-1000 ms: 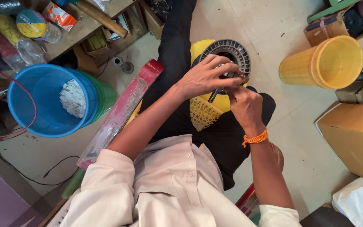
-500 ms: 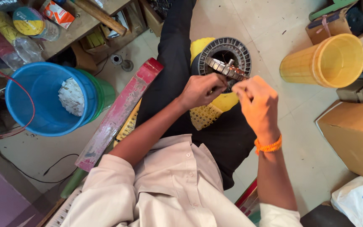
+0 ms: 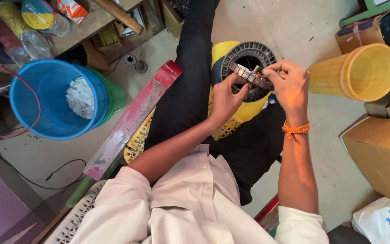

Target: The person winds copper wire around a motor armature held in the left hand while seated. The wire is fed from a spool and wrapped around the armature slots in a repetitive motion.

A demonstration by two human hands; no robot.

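Biggest thing on the left of the frame is the round blue plastic bucket point(image 3: 53, 101), nested in a green one, with a heap of white paper-like pieces point(image 3: 80, 97) lying inside against its right wall. Over at the upper right, a yellow plastic bin point(image 3: 355, 72) lies tipped on its side on the tiled floor point(image 3: 321, 27), mouth facing right. Lower right, a brown cardboard box point(image 3: 380, 156) sits just beside a white plastic bag point(image 3: 382, 223). A long red-painted flat board point(image 3: 132, 119) slants across left of centre, running from the black-trousered knee down towards the lower left.

Now to the middle, upper centre of the frame: a dark grey ribbed ring, round and hollow point(image 3: 248, 58), rests on a yellow plastic stool point(image 3: 244, 108) between the person's legs. Just above the ring's opening, both hands hold a short grey metal strip made of small linked segments point(image 3: 251, 76), angled from upper left down to the right. The left hand point(image 3: 224, 99) comes up from below, fingers curled, pinching the strip's underside. The right hand point(image 3: 290, 83), orange thread band point(image 3: 295, 129) on its wrist, has its fingers bent and pinching the strip's right end.
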